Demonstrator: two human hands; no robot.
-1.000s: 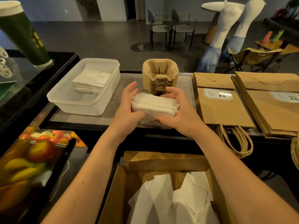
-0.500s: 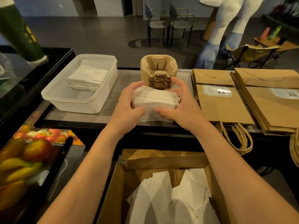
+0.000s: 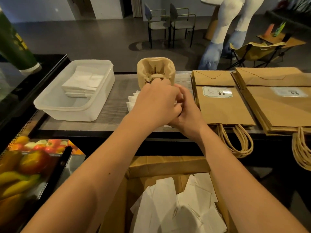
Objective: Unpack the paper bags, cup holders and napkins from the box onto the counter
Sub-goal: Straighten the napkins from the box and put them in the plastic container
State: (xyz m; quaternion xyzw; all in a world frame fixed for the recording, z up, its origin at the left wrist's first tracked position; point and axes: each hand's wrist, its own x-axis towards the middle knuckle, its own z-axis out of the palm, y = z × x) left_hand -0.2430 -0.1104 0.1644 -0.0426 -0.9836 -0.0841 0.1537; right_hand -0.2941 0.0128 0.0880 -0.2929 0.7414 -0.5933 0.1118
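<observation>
A stack of white napkins (image 3: 133, 102) lies on the counter (image 3: 116, 108), mostly hidden under my hands. My left hand (image 3: 156, 103) lies over the stack with fingers curled on it. My right hand (image 3: 186, 110) grips the stack's right side, touching the left hand. Just behind stands a pile of beige cup holders (image 3: 155, 71). Two stacks of brown paper bags (image 3: 222, 105) (image 3: 276, 101) lie flat to the right, handles hanging over the edge. Below, the open cardboard box (image 3: 168, 165) holds loose white napkins (image 3: 176, 207).
A clear plastic tub (image 3: 57, 105) with folded napkins sits at the counter's left. A fruit display (image 3: 25, 165) is at lower left, and a green cup (image 3: 13, 44) at far left. Chairs and a white figure stand on the floor beyond.
Both hands carried the napkin stack forward and down onto the counter in front of the cup holders. The left hand has shifted from the stack's side to its top.
</observation>
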